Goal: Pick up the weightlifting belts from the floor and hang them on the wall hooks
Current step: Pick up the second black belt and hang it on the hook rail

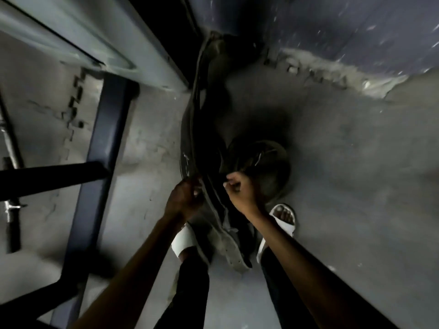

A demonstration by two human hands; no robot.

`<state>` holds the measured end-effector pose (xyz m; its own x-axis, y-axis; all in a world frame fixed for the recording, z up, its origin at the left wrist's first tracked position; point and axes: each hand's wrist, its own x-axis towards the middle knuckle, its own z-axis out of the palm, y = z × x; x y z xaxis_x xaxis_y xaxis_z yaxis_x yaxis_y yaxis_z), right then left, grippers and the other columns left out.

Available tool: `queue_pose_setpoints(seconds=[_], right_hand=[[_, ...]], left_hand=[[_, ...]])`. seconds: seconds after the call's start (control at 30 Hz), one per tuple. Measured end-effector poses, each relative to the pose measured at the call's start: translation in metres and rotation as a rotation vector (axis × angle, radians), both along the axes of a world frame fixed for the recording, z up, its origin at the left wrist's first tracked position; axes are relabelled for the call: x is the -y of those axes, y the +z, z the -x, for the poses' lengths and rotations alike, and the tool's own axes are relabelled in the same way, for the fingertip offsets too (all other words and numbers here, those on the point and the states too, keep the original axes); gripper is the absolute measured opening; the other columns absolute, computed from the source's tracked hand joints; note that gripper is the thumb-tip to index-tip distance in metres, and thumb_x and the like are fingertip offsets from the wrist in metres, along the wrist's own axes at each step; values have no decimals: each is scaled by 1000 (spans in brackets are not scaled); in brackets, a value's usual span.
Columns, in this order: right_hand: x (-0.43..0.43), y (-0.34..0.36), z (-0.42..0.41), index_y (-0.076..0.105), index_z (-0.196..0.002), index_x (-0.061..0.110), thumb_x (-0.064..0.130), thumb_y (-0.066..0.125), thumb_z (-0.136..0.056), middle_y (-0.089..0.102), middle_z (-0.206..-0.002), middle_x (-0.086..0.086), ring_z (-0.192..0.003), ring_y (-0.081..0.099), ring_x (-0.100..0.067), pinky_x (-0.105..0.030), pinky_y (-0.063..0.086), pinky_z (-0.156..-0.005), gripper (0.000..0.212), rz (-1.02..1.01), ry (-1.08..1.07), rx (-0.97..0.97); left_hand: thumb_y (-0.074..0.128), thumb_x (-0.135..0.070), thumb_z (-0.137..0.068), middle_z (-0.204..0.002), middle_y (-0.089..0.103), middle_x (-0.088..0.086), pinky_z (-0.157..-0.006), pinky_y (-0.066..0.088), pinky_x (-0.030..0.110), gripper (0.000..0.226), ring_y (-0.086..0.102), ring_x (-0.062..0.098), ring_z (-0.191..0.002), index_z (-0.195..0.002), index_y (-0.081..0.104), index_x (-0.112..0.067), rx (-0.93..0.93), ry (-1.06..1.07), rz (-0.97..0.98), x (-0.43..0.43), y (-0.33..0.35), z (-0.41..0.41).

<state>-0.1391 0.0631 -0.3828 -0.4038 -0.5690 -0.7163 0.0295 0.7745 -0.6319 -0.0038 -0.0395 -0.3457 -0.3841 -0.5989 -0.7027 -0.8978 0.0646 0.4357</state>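
Observation:
A long dark weightlifting belt [193, 129] stretches from the shadowed wall base at top centre down between my feet, its pale worn end [231, 248] trailing on the floor. My left hand [184, 198] grips the belt's edge at mid-length. My right hand [240, 188] is curled beside it and pinches dark belt material or a strap. A second dark coiled belt [263, 160] lies on the floor just beyond my right hand. No wall hooks are in view. The picture is dim and blurred.
A dark metal machine frame [104, 143] with a crossbar [47, 179] stands on the left. A pale beam [99, 41] runs across the top left. My feet in white sandals [283, 220] stand on grey floor mats. A blue speckled mat [332, 27] lies at top right.

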Motion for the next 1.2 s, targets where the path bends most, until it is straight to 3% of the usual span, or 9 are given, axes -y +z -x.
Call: queue_pose_setpoints(seconds=[0.17,0.43,0.57,0.67,0.73,0.9,1.0,1.1,1.2], right_hand=[[24,-83,-40,63,-130,12,33,64,-95,73,-120,-12,-112,68,-31,-45,55,-94,41,-74,140,9],[24,-50,-33,69,-101,5,-1,61,-84,73,-95,-8,-99,70,-25,-32,53,-81,19,-113,66,-165],[11,15,-7,66,-86,3,3,58,-85,68,-76,-13,-79,64,-35,-41,53,-70,9,-62,-60,-380],[6,85,10,73,-109,0,0,58,-90,75,-107,-19,-103,68,-33,-29,50,-89,25,66,-136,-376],[5,133,23,74,-109,4,7,55,-88,75,-101,-14,-95,66,-23,-24,47,-84,28,136,-162,-421],[-2,272,46,63,-74,8,0,47,-82,59,-66,-3,-69,51,-6,-24,41,-65,19,402,-293,-353],[-19,354,48,58,-69,8,-5,49,-91,53,-66,9,-67,46,-3,-24,38,-62,27,505,-369,-259],[-36,429,52,59,-81,-9,3,55,-88,55,-77,-7,-76,50,-15,-29,38,-69,15,577,-439,-149],[-51,518,61,71,-91,4,18,65,-94,70,-84,-8,-79,63,-17,-26,48,-71,16,613,-561,-43]], left_hand=[[65,-16,-82,-108,69,9,-79,46,25,47,65,21,-92,-127,61,-6,-84,103,30,-5,-65,-17],[66,-8,-90,-108,66,1,-75,44,9,40,63,15,-99,-129,58,-13,-107,153,-105,6,-56,-31],[64,-27,-94,-95,65,-10,-59,45,6,24,62,1,-82,-115,60,-17,-191,206,-207,14,-1,-10],[68,-60,-82,-107,74,10,-67,59,28,64,71,28,-96,-115,67,-5,-287,331,-223,28,50,17],[68,-73,-71,-103,76,11,-69,60,31,76,74,22,-91,-114,70,-11,-355,372,-237,37,93,35],[68,-16,-92,-101,74,9,-70,57,25,40,72,16,-83,-127,61,1,-695,501,-455,48,228,84],[73,-12,-86,-119,71,17,-92,57,41,38,70,32,-108,-123,66,-6,-807,445,-462,45,312,103],[75,-11,-84,-115,73,17,-93,57,41,36,71,30,-105,-119,69,-4,-848,371,-421,35,392,114],[77,-12,-82,-107,76,13,-90,58,39,33,73,25,-97,-114,72,-4,-883,285,-378,5,480,107]])
